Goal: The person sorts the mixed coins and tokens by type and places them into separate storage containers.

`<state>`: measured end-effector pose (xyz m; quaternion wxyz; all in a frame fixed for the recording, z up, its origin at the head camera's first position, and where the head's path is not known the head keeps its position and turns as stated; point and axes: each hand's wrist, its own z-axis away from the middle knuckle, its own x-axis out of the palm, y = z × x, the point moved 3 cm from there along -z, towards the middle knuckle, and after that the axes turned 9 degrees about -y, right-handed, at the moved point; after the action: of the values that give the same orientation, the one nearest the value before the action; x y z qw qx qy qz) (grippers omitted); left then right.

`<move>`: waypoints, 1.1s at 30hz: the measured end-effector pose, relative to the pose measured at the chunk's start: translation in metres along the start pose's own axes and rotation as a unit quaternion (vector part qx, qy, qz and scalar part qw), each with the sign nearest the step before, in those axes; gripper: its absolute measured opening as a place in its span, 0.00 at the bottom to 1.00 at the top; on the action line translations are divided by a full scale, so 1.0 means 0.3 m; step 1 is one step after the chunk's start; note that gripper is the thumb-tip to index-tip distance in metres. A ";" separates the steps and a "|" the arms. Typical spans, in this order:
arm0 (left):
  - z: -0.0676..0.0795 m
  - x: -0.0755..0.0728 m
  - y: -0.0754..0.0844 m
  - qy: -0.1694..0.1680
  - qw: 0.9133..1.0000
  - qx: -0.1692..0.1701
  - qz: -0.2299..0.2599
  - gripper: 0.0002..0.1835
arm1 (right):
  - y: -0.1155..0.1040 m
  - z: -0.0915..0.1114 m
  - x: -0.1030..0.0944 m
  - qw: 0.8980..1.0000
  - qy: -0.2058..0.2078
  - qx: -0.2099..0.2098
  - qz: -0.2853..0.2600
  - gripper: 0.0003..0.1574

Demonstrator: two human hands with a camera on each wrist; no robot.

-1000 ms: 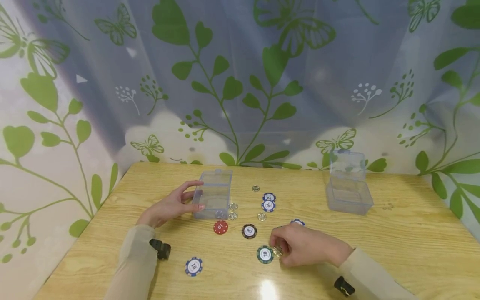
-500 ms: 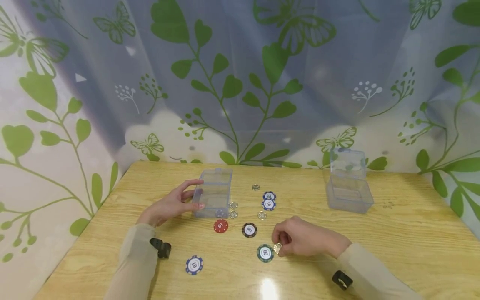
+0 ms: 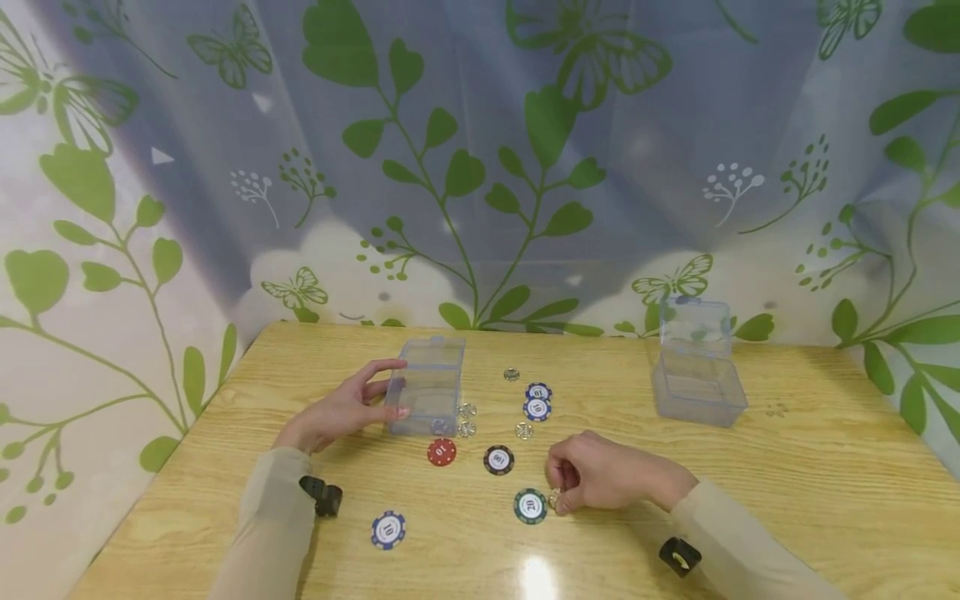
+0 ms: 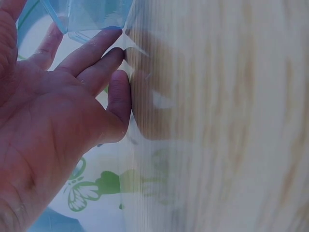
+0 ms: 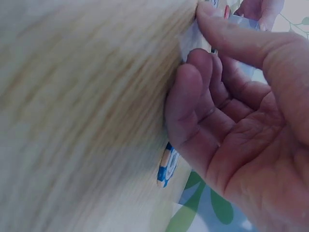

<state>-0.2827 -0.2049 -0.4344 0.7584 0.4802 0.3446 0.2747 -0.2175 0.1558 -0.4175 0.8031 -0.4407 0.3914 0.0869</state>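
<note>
My left hand (image 3: 348,410) holds the left side of a clear plastic box (image 3: 426,392) with its lid raised, thumb at the front and fingers farther back. In the left wrist view, fingertips touch the box (image 4: 96,14). My right hand (image 3: 611,471) pinches a gold-coloured coin (image 3: 554,498) at the right edge of a green 20 poker chip (image 3: 531,506); the fingers partly hide the coin. A black 100 chip (image 3: 498,460) and a red 10 chip (image 3: 442,452) lie between the hands. Under the right hand, a blue chip (image 5: 167,166) shows in the right wrist view.
A second clear box (image 3: 699,392), lid up, stands at the back right. Two overlapping blue chips (image 3: 537,408) and several coins (image 3: 524,431) lie mid-table. Another blue chip (image 3: 387,530) is near the front left. A patterned curtain (image 3: 480,167) hangs behind the table.
My right hand has shifted slightly back, covering the blue chip that showed behind it in the head view. The coin at its fingertips has tilted. The left hand stays on the box.
</note>
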 end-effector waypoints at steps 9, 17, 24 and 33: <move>-0.002 0.001 0.001 0.001 1.000 -0.001 0.005 0.44 | 0.032 0.014 -0.004 0.998 0.003 -0.046 -0.043 0.13; 0.000 0.000 0.000 0.000 1.000 -0.003 0.007 0.44 | 0.052 0.024 -0.007 0.995 0.018 -0.054 -0.076 0.07; 0.006 -0.002 -0.005 0.001 1.000 -0.002 0.003 0.45 | 0.077 0.024 -0.004 0.992 0.038 -0.035 -0.114 0.08; 0.006 0.002 0.002 -0.002 1.000 -0.003 0.003 0.45 | 0.088 0.021 -0.011 0.984 0.077 -0.023 -0.159 0.05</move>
<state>-0.2810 -0.2052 -0.4335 0.7598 0.4795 0.3406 0.2773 -0.2292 0.1770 -0.4302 0.7635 -0.5213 0.3754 -0.0668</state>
